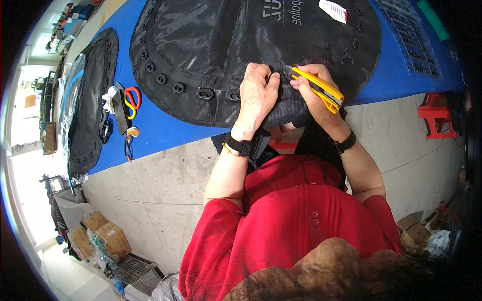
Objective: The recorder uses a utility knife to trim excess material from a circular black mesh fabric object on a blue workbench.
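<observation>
A round black trampoline mat (211, 60) lies on a blue-covered table, with black plastic loops (178, 88) set around its edge. My left hand (257, 93) is closed at the near edge of the mat, its fingers bunched on the webbing; what lies between them is hidden. In my right hand (316, 90) is a yellow utility knife (321, 86), gripped with its tip pointing left toward the left hand's fingertips. The knife's tip is at the mat's edge band, just right of the left hand. A white label (333, 11) is on the far part of the mat.
Scissors with red and yellow handles (132, 103) lie left of the mat on the blue table (150, 130). Another black mat (90, 105) lies further left. A dark grid panel (409, 37) is at the far right. A red stool (436, 116) and cardboard boxes (113, 238) stand on the floor.
</observation>
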The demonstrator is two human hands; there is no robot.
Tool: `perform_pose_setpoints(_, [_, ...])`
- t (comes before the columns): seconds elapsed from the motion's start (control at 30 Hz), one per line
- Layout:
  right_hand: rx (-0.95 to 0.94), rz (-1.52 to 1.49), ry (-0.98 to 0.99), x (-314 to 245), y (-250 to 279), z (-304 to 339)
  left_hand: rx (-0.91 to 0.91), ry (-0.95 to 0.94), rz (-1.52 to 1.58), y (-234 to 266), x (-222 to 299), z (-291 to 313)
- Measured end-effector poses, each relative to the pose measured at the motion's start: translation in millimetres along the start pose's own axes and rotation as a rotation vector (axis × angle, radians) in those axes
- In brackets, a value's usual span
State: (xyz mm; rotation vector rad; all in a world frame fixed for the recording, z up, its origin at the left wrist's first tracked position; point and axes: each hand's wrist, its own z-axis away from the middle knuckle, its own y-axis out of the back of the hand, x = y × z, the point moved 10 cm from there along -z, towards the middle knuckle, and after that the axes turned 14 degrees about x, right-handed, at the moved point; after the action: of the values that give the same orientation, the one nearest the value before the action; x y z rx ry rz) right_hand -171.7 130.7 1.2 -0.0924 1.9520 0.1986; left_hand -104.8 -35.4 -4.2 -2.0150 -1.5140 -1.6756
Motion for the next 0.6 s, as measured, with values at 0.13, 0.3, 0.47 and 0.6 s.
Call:
perform_pose_setpoints(0.13, [-0.002, -0.025, 0.000, 0.0, 1.1, 0.7, 0.007, -0.010, 0.001, 0.0, 0.9, -0.5])
perform_pose_setpoints(0.3, [-0.012, -0.013, -0.009, 0.3, 1.4, 1.5, -0.002, -0.009, 0.002, -0.4, 1.9, 0.0])
perform_pose_setpoints(0.47, [-0.017, 0.044, 0.021, -1.1, 3.8, 2.3, 0.001, 0.011, 0.014, 0.5, 2.2, 0.2])
perform_pose_setpoints(0.6, [-0.014, 0.039, 0.035, -6.4, 3.7, 4.2, 0.005, 0.012, 0.011, 2.6, 0.4, 0.4])
